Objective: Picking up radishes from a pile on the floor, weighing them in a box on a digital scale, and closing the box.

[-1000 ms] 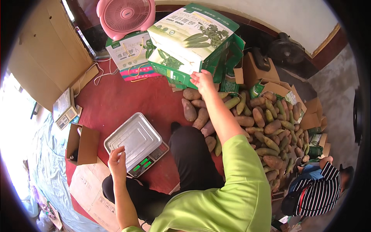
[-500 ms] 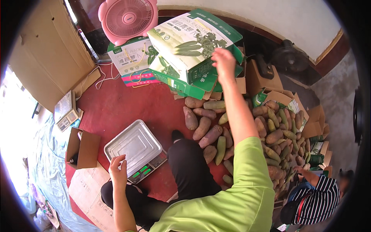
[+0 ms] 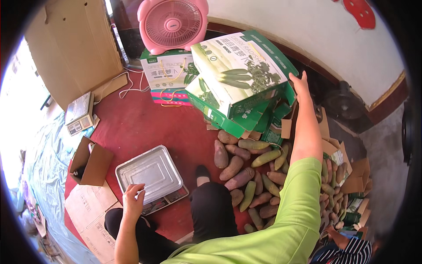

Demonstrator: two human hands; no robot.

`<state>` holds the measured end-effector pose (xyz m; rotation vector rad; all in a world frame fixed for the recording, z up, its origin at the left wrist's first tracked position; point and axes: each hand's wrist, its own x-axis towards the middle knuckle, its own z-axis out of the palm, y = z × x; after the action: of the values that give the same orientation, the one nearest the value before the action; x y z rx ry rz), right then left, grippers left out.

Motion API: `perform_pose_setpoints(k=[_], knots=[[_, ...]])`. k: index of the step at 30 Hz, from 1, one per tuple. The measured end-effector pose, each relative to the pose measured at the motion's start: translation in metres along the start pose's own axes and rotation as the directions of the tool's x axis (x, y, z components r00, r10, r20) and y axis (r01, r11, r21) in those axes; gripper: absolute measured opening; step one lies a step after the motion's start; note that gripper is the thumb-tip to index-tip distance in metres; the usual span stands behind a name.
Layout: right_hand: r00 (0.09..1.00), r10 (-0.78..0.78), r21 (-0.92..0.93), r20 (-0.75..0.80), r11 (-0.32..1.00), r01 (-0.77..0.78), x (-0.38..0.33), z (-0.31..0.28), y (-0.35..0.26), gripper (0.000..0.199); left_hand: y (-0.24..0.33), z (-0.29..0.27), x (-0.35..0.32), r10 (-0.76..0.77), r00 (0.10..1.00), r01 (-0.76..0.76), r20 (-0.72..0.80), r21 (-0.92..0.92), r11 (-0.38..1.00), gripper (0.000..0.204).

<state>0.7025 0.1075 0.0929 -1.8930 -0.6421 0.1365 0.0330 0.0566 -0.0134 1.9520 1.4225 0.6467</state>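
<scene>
Nearest me, my left hand (image 3: 133, 200) hangs by the near left corner of the scale's tray (image 3: 151, 171), fingers loosely curled, thumb apart, nothing in them; I can't tell whether they touch the metal. The box is well apart from this hand, ahead and to the right.

Beyond my right knee and partly behind my forearm lie the roots (image 3: 241, 179), brown and green, spread between me and the boxes.

My right arm stretches out over them, so my right hand (image 3: 300, 83) is much the nearer one to the white-and-green box (image 3: 239, 66). Its fingers are spread, thumb set apart, clasping nothing that I can see. The box lies to the left of these fingers, its right-hand corner at my thumb; whether I'm touching that corner or only just beside it, I can't tell. The box's near edge slants from its lower left up toward this hand. Which side is longest isn't clear, as the wide view bends it.

The box rests, tilted, on a heap of green cartons (image 3: 252, 119). Behind its left side stands the pink fan (image 3: 172, 25); past my right hand, the black fan (image 3: 346, 102).
</scene>
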Motion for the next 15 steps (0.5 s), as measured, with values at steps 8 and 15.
perform_pose_setpoints(k=[8,15], knots=[[0.987,0.075,0.249,0.139,0.962,-0.109,-0.013,0.023,-0.001,0.094,0.004,0.003,0.0,0.015,1.0,-0.015,0.003,-0.019,1.0,0.023],[0.982,-0.11,0.499,0.154,0.866,0.019,-0.01,0.037,-0.006,0.074,0.007,0.0,-0.003,0.031,0.999,-0.03,0.028,-0.016,0.999,0.022]])
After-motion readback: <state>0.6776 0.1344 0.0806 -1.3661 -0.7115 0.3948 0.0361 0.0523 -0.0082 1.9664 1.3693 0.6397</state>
